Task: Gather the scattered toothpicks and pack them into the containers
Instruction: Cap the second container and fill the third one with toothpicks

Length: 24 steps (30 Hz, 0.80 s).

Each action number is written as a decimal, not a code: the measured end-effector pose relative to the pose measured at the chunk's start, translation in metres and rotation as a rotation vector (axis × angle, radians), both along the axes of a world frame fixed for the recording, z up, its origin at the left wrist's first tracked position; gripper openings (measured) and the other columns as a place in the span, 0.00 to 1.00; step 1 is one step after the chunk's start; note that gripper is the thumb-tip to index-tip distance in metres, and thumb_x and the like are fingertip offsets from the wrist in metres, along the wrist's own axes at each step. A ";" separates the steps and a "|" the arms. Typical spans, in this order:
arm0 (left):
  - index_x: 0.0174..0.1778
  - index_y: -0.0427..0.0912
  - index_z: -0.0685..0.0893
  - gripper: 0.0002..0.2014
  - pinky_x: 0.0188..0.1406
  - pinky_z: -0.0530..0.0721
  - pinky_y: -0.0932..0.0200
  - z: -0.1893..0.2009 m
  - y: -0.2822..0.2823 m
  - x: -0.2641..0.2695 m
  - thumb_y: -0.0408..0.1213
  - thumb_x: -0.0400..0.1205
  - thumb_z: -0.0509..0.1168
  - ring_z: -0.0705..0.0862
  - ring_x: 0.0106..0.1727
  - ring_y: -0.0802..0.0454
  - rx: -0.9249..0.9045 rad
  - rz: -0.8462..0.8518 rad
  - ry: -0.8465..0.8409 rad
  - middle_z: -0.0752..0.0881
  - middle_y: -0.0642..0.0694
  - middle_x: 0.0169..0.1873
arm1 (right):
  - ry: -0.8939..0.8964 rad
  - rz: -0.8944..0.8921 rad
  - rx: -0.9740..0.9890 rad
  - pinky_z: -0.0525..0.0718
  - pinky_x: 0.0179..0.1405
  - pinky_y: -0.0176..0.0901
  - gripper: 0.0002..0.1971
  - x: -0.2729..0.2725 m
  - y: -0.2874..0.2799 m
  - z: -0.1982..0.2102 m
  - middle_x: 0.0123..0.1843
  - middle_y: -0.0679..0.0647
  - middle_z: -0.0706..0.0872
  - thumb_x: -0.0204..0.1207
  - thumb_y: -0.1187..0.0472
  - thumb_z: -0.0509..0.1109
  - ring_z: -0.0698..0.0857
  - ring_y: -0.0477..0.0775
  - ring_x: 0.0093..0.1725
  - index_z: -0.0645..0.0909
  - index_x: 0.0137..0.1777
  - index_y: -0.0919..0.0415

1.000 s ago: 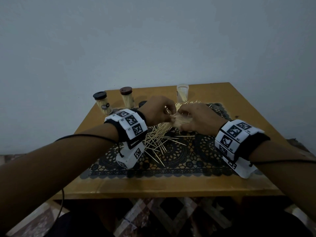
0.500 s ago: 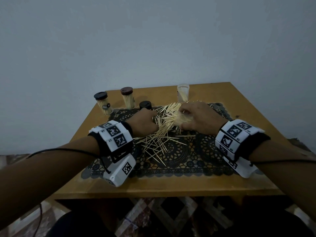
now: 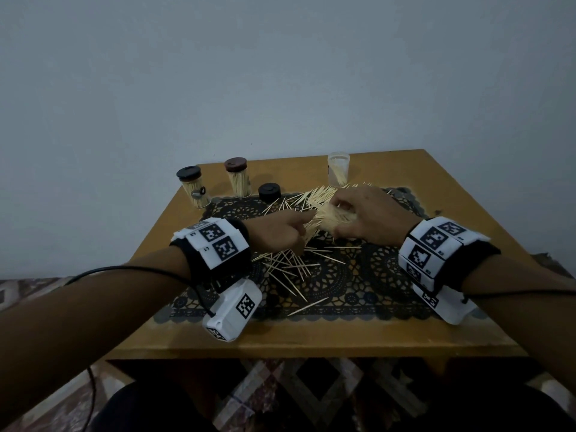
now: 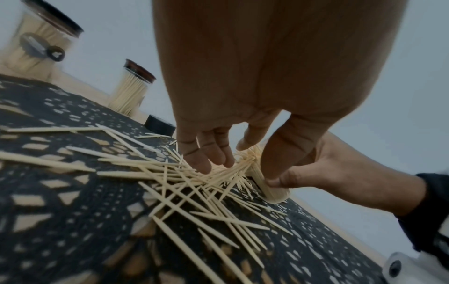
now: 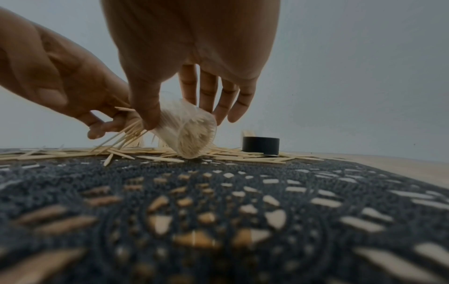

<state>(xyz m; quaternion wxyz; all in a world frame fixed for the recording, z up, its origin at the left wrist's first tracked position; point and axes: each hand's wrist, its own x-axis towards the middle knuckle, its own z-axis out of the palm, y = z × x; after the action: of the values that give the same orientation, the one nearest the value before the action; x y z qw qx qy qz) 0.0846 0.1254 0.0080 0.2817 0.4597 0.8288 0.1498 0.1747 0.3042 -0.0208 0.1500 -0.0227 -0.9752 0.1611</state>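
Loose toothpicks [image 3: 290, 266] lie fanned over a black lace mat [image 3: 358, 288]. My right hand [image 3: 336, 210] grips a clear container [image 5: 187, 132] packed with toothpicks, tilted with its mouth to the left and its base edge on the mat. My left hand [image 3: 300, 235] is just left of that mouth, and its fingertips [image 5: 104, 124] pinch several toothpicks [image 5: 126, 130] that slant down to the pile. From the left wrist, my left hand [image 4: 243, 165] reaches into the heap beside the held container [image 4: 274, 192].
Two filled containers stand at the back left, one with a black lid [image 3: 191, 190] and one with a brown lid [image 3: 238, 179]. A loose black cap [image 3: 269, 191] sits beside them. An open clear container [image 3: 338, 169] stands at the back of the wooden table [image 3: 311, 341].
My left hand drew back from the container's mouth to the pile on the left, then came forward again with toothpicks. The right hand kept the container in place.
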 end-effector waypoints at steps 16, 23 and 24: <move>0.79 0.40 0.60 0.40 0.74 0.66 0.43 -0.025 -0.001 0.002 0.61 0.78 0.65 0.62 0.75 0.41 0.068 0.027 0.411 0.66 0.41 0.73 | 0.016 -0.021 0.008 0.80 0.42 0.47 0.21 -0.004 0.006 -0.006 0.48 0.54 0.87 0.65 0.49 0.81 0.82 0.54 0.44 0.84 0.54 0.58; 0.77 0.35 0.68 0.27 0.64 0.76 0.54 -0.007 0.010 0.017 0.30 0.81 0.64 0.76 0.69 0.42 0.085 0.041 0.096 0.75 0.38 0.71 | 0.025 0.006 -0.016 0.80 0.43 0.50 0.19 -0.002 0.003 -0.004 0.47 0.55 0.87 0.66 0.52 0.80 0.83 0.55 0.45 0.83 0.53 0.59; 0.76 0.35 0.69 0.26 0.63 0.75 0.57 -0.008 0.010 0.016 0.30 0.81 0.64 0.75 0.70 0.43 0.125 0.048 0.119 0.75 0.38 0.71 | 0.022 0.000 -0.017 0.80 0.43 0.49 0.19 -0.001 0.003 -0.004 0.47 0.54 0.86 0.66 0.52 0.81 0.82 0.55 0.45 0.83 0.53 0.59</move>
<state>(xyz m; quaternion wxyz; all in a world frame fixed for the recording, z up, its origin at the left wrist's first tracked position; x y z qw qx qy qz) 0.1003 0.1358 0.0004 0.1988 0.4646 0.8438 0.1804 0.1733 0.3071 -0.0245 0.1607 -0.0220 -0.9721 0.1695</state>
